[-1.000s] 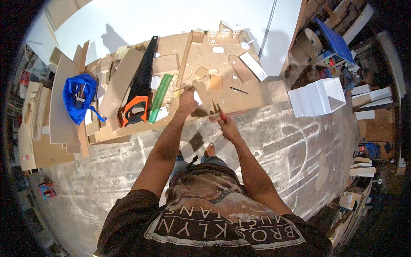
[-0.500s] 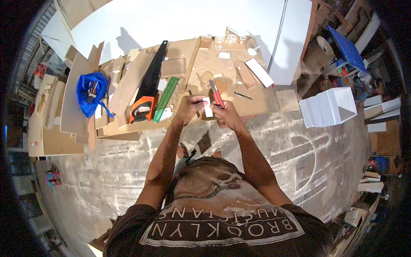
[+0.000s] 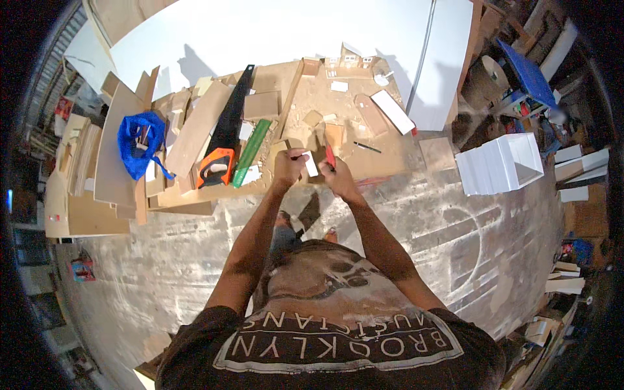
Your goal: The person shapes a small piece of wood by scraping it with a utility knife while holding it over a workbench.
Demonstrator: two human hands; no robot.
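Observation:
My left hand [image 3: 288,168] pinches a small white rectangular piece [image 3: 311,164] over the front edge of the workbench. Closed around a red utility knife [image 3: 329,155], my right hand [image 3: 340,181] is just right of that piece. The knife points away from me, its blade too blurred to make out. Beyond my hands lie small board scraps [image 3: 312,118] and a dark pencil [image 3: 368,147]. Left of them are a green straightedge [image 3: 252,152] and a handsaw [image 3: 220,164] with an orange and black handle.
A small model house [image 3: 351,62] stands at the bench's far side. To its right, a white strip [image 3: 392,112] lies slantwise. Board offcuts [image 3: 195,133] and a blue bag [image 3: 138,156] crowd the left. A white box-shaped unit [image 3: 497,164] stands on the right.
The white piece and my left hand have shifted slightly left and down. My right hand has tilted, and the knife now appears foreshortened and a little lower.

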